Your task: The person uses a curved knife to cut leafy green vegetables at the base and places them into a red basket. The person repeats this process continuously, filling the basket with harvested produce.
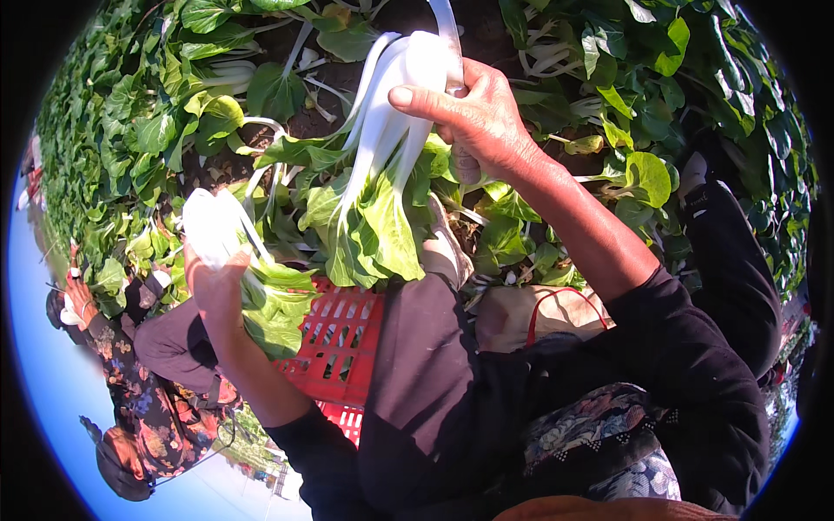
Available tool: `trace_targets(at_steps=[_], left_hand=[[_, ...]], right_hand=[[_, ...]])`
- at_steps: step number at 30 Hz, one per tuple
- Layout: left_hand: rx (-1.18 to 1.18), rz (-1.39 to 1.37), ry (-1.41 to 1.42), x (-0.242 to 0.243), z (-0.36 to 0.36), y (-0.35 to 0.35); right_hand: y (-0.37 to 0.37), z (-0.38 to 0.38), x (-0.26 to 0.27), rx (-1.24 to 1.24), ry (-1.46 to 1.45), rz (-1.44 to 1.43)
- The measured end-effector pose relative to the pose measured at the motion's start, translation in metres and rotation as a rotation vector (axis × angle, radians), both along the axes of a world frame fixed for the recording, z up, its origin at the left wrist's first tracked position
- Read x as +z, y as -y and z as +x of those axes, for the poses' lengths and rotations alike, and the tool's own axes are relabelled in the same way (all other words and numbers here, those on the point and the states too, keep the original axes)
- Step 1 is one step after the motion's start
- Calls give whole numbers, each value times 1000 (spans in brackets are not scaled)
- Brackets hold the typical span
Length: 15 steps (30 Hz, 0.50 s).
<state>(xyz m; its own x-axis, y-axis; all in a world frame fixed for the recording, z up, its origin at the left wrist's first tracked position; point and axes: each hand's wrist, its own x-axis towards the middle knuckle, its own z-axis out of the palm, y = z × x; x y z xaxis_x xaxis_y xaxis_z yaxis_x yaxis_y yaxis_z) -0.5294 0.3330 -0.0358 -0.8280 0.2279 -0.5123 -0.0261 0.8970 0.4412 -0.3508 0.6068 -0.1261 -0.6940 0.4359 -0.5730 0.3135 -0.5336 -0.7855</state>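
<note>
My right hand (485,120) grips a knife (447,32) by its handle, the blade pointing up and away. Its thumb also pins a bok choy plant (384,130), white stalk base up and green leaves hanging down. Lower left, my left hand (218,286) is closed around another bok choy (215,228), whose leaves droop beside the wrist. The two plants are apart. Glare washes out both white bases.
A red plastic crate (339,352) stands beside my knee. Leafy plants (143,124) cover the ground, with bok choy lying among them. A co-worker in a floral top (150,417) crouches at left; a dark trouser leg (733,254) shows at right.
</note>
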Motion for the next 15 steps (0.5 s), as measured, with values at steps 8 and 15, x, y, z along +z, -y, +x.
trace_targets(at_steps=[8,15], left_hand=[[-36,477,161,9,-13,-66],[53,743,768,-60,44,-125]], right_hand=[[-34,18,37,72,-75,201],[5,-20,7,-26,-7,-160]])
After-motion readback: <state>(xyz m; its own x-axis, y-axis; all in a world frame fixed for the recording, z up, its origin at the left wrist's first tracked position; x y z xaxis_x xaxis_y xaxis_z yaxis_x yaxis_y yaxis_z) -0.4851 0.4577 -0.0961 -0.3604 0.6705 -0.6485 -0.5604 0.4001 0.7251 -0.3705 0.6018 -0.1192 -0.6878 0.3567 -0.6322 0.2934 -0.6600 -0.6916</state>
